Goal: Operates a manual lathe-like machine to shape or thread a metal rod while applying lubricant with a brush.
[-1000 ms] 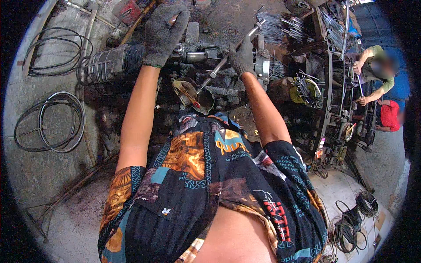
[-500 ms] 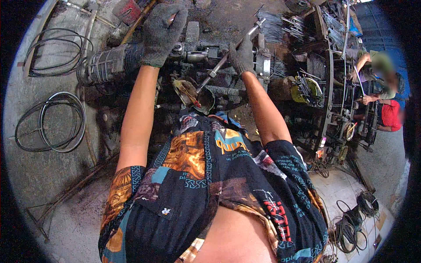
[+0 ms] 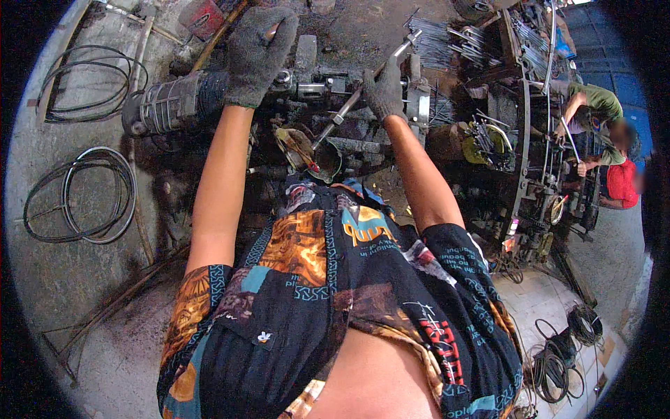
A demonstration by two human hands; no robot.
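Note:
My right hand (image 3: 384,91), in a dark grey knit glove, is closed round the middle of a long metal lever bar (image 3: 343,112). The bar slants from the upper right down to the lower left, across a greasy metal machine (image 3: 310,89) with a shiny spindle. My left hand (image 3: 258,59), gloved alike with a bit of bare finger showing through, is curled above the machine's left part. Whatever it grips is hidden beneath the glove. Beside it lies a ribbed motor (image 3: 167,105). Below the bar's lower end sits a dark round bowl (image 3: 328,164).
Thin metal rods (image 3: 429,43) lie in piles at the far right. A yellow container (image 3: 481,143) holds more rods. Two people work at another machine (image 3: 523,160) on the right. Cable coils (image 3: 84,195) lie at left, and black coils (image 3: 555,363) lower right.
My hands and the lever bar stay almost where they were. At the right, the co-worker in green has leaned lower and nearer, their arms shifting along a bar.

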